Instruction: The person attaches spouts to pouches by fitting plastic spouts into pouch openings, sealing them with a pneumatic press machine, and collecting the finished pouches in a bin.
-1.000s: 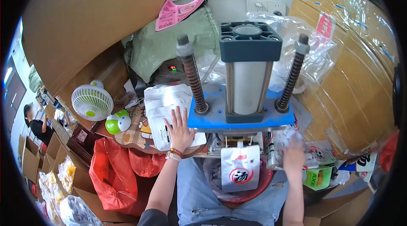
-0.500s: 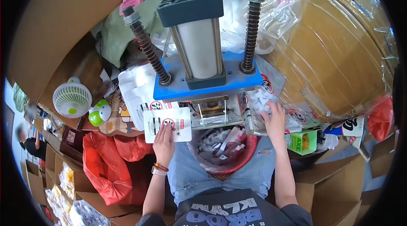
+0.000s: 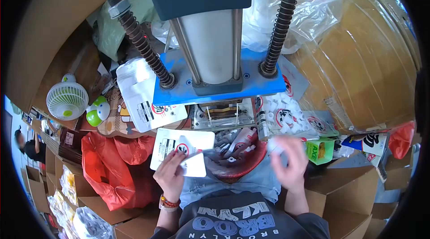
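My left hand (image 3: 170, 174) pinches a white pouch (image 3: 162, 149) with a round red and black print, held over my lap left of the bowl. My right hand (image 3: 289, 162), blurred, has its fingers curled round a small white piece (image 3: 275, 146), right of the bowl. The red bowl (image 3: 255, 163) on my lap holds white scraps. Beyond it stands the press with its blue plate (image 3: 215, 86) and a clear fixture (image 3: 224, 122) beneath. Many small white pieces (image 3: 273, 106) lie on a pouch right of the press. More white pouches (image 3: 141, 100) are stacked on its left.
At the left are a small fan (image 3: 67, 101), a green and white object (image 3: 97, 110) and a red bag (image 3: 105, 171). A green AXE box (image 3: 320, 150) and a large cardboard box (image 3: 363, 68) stand on the right. Another person (image 3: 35, 148) is far left.
The view has shifted. The left hand has brought the pouch nearer my body and tilted it. The right hand has left the pile of small pieces and moved toward me with one.
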Demonstrator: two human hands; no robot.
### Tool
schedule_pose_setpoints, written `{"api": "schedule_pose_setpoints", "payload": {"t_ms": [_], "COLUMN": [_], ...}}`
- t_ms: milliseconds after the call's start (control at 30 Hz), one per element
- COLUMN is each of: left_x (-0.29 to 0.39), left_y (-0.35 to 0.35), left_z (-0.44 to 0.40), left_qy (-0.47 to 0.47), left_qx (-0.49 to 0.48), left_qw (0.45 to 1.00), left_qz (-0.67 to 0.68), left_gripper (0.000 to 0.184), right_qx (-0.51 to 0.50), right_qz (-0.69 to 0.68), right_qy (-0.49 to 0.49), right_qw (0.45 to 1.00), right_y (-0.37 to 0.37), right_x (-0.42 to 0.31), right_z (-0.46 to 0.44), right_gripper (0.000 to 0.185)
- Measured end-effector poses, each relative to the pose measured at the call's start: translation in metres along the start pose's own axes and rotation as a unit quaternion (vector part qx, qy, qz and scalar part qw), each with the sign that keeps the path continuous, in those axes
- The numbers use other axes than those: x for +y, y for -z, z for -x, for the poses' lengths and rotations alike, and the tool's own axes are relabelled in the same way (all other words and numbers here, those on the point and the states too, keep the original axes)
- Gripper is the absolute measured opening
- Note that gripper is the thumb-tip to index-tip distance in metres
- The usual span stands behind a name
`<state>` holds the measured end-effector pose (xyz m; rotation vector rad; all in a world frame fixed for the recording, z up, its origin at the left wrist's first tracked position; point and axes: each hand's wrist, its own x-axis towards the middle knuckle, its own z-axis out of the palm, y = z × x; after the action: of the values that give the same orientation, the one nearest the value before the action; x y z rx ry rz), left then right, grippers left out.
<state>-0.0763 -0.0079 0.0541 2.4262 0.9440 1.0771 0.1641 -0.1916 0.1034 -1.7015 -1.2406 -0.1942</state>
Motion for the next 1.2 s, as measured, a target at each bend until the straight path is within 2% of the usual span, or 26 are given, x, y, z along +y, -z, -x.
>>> {"api": "schedule_pose_setpoints", "payload": {"t_ms": [100, 133, 200, 233, 300, 400, 433, 500, 533, 600, 633, 700, 733, 767, 833, 867, 900, 933, 967, 1000, 1033, 1067, 1100, 1133, 1167, 1200], "left_x": [0.012, 0.013, 0.021, 0.024, 0.031, 0.030, 0.017, 0.004, 0.001, 0.005, 0.009, 0.009, 0.010, 0.007, 0.000, 0.000, -0.002, -0.003, -0.025, -0.043, -0.055, -0.076, -0.100, -0.115, -0.119, -0.124], "left_y": [-0.007, -0.009, -0.005, 0.002, 0.017, -0.003, -0.027, -0.060, -0.075, -0.086, -0.085, -0.090, -0.093, -0.096, -0.102, -0.101, -0.094, -0.083, -0.085, -0.078, -0.067, -0.062, -0.063, -0.064, -0.054, -0.045], "left_z": [-0.003, -0.002, -0.008, -0.014, -0.020, -0.019, -0.009, -0.002, 0.006, -0.011, -0.027, -0.050, -0.057, -0.056, -0.054, -0.056, -0.058, -0.065, -0.063, -0.063, -0.068, -0.068, -0.064, -0.057, -0.052, -0.046], "left_qy": [-0.076, -0.107, -0.146, -0.149, -0.124, -0.017, 0.011, 0.204, 0.290, 0.324, 0.384, 0.419, 0.419, 0.420, 0.431, 0.408, 0.373, 0.333, 0.299, 0.196, 0.078, 0.056, 0.035, 0.060, 0.020, -0.026], "left_qx": [-0.020, -0.032, -0.062, -0.080, -0.168, -0.289, -0.287, -0.376, -0.327, -0.247, -0.242, -0.218, -0.202, -0.201, -0.219, -0.233, -0.250, -0.269, -0.224, -0.146, -0.055, -0.079, -0.101, -0.147, -0.159, -0.170], "left_qw": [0.996, 0.992, 0.985, 0.985, 0.973, 0.935, 0.918, 0.868, 0.828, 0.796, 0.760, 0.707, 0.695, 0.695, 0.687, 0.692, 0.741, 0.786, 0.844, 0.959, 0.989, 0.970, 0.938, 0.944, 0.950, 0.954], "left_qz": [-0.046, -0.063, -0.068, -0.024, 0.101, 0.204, 0.273, 0.252, 0.351, 0.447, 0.466, 0.526, 0.548, 0.548, 0.543, 0.548, 0.499, 0.446, 0.384, 0.141, -0.114, -0.223, -0.328, -0.291, -0.269, -0.247], "left_gripper": [0.034, 0.033, 0.031, 0.031, 0.032, 0.021, 0.014, 0.011, 0.013, 0.017, 0.022, 0.023, 0.023, 0.023, 0.022, 0.027, 0.034, 0.041, 0.073, 0.087, 0.101, 0.108, 0.115, 0.105, 0.092, 0.078], "right_qx": [-0.149, -0.149, -0.227, -0.208, -0.208, -0.188, -0.205, -0.173, -0.132, -0.041, -0.004, 0.037, 0.040, 0.038, -0.108, -0.150, -0.156, -0.161, -0.164, -0.163, -0.165, -0.167, -0.170, -0.165, -0.155, -0.151], "right_qz": [0.032, 0.034, 0.055, 0.052, -0.067, -0.075, -0.035, 0.014, -0.012, -0.047, -0.020, 0.087, 0.206, 0.205, 0.319, 0.300, 0.296, 0.229, 0.163, 0.164, 0.088, 0.012, 0.011, -0.066, -0.142, -0.145], "right_qy": [0.084, 0.079, 0.155, 0.187, 0.194, 0.143, 0.106, 0.056, 0.025, -0.005, -0.028, -0.111, -0.122, -0.122, -0.139, -0.184, -0.184, -0.171, -0.155, -0.153, -0.198, -0.242, -0.241, -0.327, -0.407, -0.404], "right_qw": [0.985, 0.985, 0.960, 0.959, 0.956, 0.969, 0.972, 0.983, 0.991, 0.998, 0.999, 0.989, 0.970, 0.970, 0.931, 0.924, 0.924, 0.945, 0.960, 0.961, 0.962, 0.956, 0.956, 0.928, 0.889, 0.890], "right_y": [-0.028, -0.033, -0.038, -0.030, -0.016, -0.023, -0.032, -0.046, -0.040, -0.013, -0.002, 0.005, -0.004, -0.012, -0.024, -0.022, -0.019, -0.015, -0.011, -0.007, -0.002, 0.002, 0.006, 0.009, 0.010, 0.007], "right_x": [-0.020, -0.020, -0.018, -0.023, -0.023, -0.016, -0.009, 0.009, 0.011, 0.008, 0.010, 0.027, 0.033, 0.052, 0.086, 0.083, 0.081, 0.076, 0.074, 0.076, 0.078, 0.079, 0.079, 0.078, 0.079, 0.077], "right_z": [-0.002, -0.003, -0.008, -0.010, -0.012, -0.019, -0.019, -0.016, -0.016, -0.019, -0.019, -0.019, -0.028, -0.017, 0.007, 0.016, 0.020, 0.019, 0.018, 0.017, 0.018, 0.019, 0.019, 0.018, 0.015, 0.011], "right_gripper": [0.036, 0.036, 0.039, 0.042, 0.047, 0.052, 0.057, 0.062, 0.059, 0.048, 0.037, 0.028, 0.022, 0.022, 0.021, 0.022, 0.022, 0.021, 0.021, 0.021, 0.021, 0.021, 0.021, 0.023, 0.026, 0.026]}}
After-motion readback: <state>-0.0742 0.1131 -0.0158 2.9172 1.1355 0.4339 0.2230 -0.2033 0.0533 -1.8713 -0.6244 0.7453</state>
